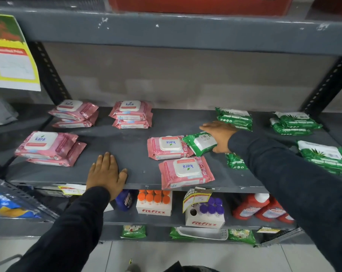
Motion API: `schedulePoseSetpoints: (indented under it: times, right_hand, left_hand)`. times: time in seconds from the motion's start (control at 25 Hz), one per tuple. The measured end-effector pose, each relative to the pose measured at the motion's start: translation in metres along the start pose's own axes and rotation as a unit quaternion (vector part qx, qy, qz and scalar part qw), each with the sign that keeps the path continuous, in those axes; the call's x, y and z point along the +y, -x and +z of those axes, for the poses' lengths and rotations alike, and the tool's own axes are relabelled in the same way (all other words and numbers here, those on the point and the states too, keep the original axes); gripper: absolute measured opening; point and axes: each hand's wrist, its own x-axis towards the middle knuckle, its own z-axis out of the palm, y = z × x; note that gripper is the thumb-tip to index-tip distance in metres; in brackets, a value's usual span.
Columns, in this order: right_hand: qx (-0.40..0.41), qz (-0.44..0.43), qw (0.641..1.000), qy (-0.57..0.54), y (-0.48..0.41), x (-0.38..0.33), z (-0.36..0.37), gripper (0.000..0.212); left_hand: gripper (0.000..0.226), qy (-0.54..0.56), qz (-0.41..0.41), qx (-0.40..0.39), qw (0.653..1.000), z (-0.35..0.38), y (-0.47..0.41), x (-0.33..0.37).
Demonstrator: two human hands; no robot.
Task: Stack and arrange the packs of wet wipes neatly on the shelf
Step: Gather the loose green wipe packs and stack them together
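Right hand grips tilted green pack, mid-shelf, touching pink pack. Left hand flat, empty, on shelf edge. Step: sorting strays. Next: carry green pack onto green stack.

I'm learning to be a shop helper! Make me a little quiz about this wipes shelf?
1. True or false: the left hand is holding a pink pack.
2. Which pack does the right hand grip? A) a green pack B) a pink pack C) an orange-capped bottle
3. How many pink packs lie singly, unstacked, near the shelf middle?

Key
1. False: it rests flat on the bare shelf.
2. A: the green pack, tilted against a pink pack.
3. Two; the second pink pack overhangs the front edge.
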Motion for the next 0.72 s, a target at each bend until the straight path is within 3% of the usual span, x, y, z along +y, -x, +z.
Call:
schedulePoseSetpoints:
  times: [0.12,0.28,0.52,0.72]
  right_hand:
    - [-0.035,-0.015,0.997,0.06,-0.018,-0.011,0.001,0.099]
    - [-0.043,-0.024,0.997,0.059,-0.025,-0.014,0.008,0.095]
    - [0.012,-0.055,0.997,0.046,-0.012,-0.007,-0.013,0.066]
    - [-0.043,-0.061,0.996,0.057,-0.011,-0.001,-0.014,0.074]
  left_hand:
    - [0.084,-0.004,-0.001,0.003,1.0,-0.001,0.0,0.002]
    - [0.087,-0.009,-0.001,0.011,1.0,0.0,-0.001,0.0]
    - [0.091,-0.019,0.004,0.011,1.0,0.003,-0.003,-0.002]
    - [0.091,-0.018,0.003,-0.004,1.0,0.001,-0.001,0.0]
